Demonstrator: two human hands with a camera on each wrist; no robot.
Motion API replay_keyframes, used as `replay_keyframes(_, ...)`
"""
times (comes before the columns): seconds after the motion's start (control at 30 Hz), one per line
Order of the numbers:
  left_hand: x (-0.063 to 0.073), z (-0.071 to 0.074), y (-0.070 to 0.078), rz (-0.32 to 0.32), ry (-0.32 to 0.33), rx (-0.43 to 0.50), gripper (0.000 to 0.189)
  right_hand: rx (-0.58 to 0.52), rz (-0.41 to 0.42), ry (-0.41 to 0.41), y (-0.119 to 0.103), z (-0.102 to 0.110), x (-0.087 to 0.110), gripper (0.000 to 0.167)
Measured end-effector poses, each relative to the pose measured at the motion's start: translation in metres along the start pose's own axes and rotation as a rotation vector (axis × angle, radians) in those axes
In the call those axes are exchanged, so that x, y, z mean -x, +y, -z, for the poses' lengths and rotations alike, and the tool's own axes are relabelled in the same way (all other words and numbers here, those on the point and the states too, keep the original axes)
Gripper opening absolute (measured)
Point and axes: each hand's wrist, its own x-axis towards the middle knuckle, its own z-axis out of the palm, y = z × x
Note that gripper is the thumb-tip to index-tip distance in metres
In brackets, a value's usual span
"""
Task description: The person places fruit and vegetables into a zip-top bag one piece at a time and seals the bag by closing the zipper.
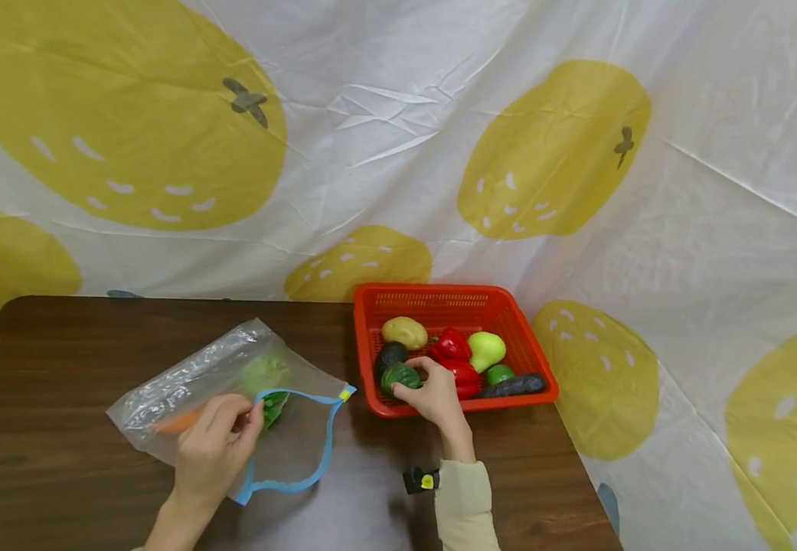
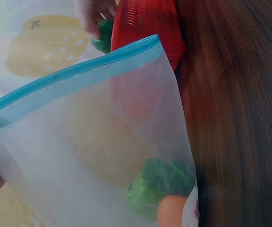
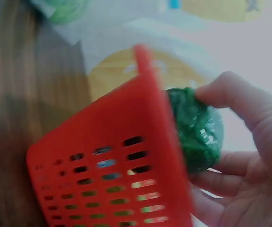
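Observation:
My left hand (image 1: pixel 215 440) pinches the blue-edged rim of a clear zip bag (image 1: pixel 302 444), whose mouth gapes. Inside the bag lie an orange carrot (image 1: pixel 179 422) and a leafy green vegetable (image 2: pixel 157 184), both seen through the plastic. With thumb and fingers, my right hand (image 1: pixel 434 394) grips a round, dark green, glossy vegetable (image 3: pixel 195 130) with a creased surface, at the near left rim of the red basket (image 1: pixel 432 291). Its exact kind is unclear. In the left wrist view only a few left fingers show at the edge.
In the basket are a potato (image 1: pixel 405 333), red peppers (image 1: pixel 450 346), a yellow-green pear (image 1: pixel 486 351), a green lime-like fruit (image 1: pixel 500 374), a long dark vegetable (image 1: pixel 514 386) and a dark oval one (image 1: pixel 391 357). A fruit-print cloth (image 1: pixel 384 115) hangs behind the brown table (image 1: pixel 40 428).

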Motion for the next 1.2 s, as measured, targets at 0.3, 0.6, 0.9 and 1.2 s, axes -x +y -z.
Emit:
replay_keyframes(0.3,-0.002,0.001,0.0,-0.003,0.003,0.005,0.037,-0.438,0.222,-0.149,-0.047,-0.015,0.05,0.035)
replay_keyframes(0.6,0.006,0.008,-0.002,0.016,-0.016,-0.051,0.037,-0.208,0.362,-0.132,-0.087,-0.105,0.071,0.037)
replay_keyframes(0.9,0.024,0.012,-0.012,0.092,0.049,-0.038,0.042,0.132,0.486,-0.156,-0.094,-0.158,0.042,0.038)
replay_keyframes(1.2,0.018,-0.001,-0.007,0.062,0.036,0.054,0.041,0.202,0.583,-0.06,-0.085,-0.174,0.036,0.025)
